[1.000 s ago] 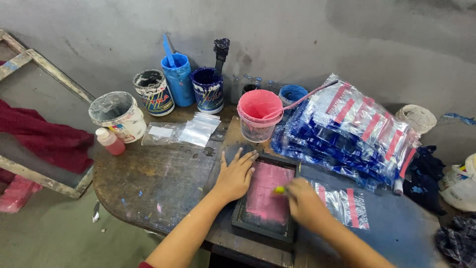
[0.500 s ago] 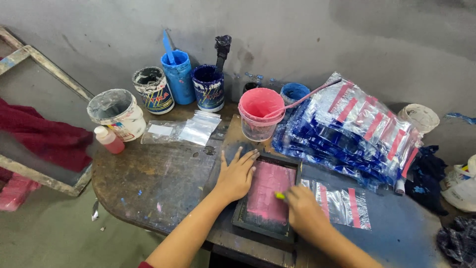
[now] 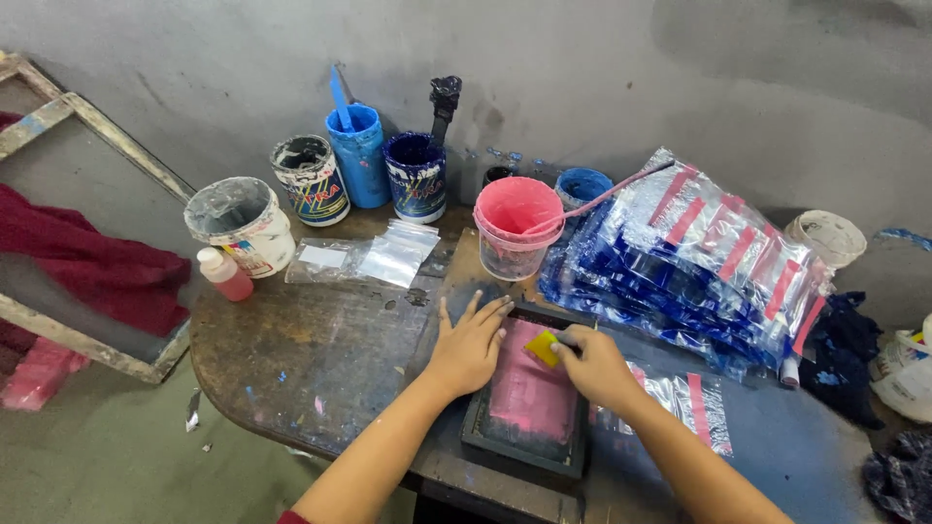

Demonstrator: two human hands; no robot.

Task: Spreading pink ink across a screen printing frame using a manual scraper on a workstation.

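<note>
I saw the left hand (image 3: 469, 342) pressed flat, fingers spread, on the upper left corner of the screen frame (image 3: 529, 448), its grip open and holding nothing. The right hand (image 3: 599, 367) had its grip closed around a small yellow squeegee (image 3: 544, 348), set against the pink-inked mesh near the frame's top edge. Both forearms reached in from the bottom of the view.

The frame lay flat near the bench's (image 3: 301, 354) front edge, just beside printed bags (image 3: 680, 403) on its right. A pink bucket (image 3: 513, 225) stood near behind it, and a tall stack of bags (image 3: 699, 257) crowded the right rear. Paint cans (image 3: 361, 155) lined the wall. To the left of the frame, the bench top was open as far as its rounded edge, with clear bags (image 3: 374, 257) and a small bottle (image 3: 223, 273) further back.
</note>
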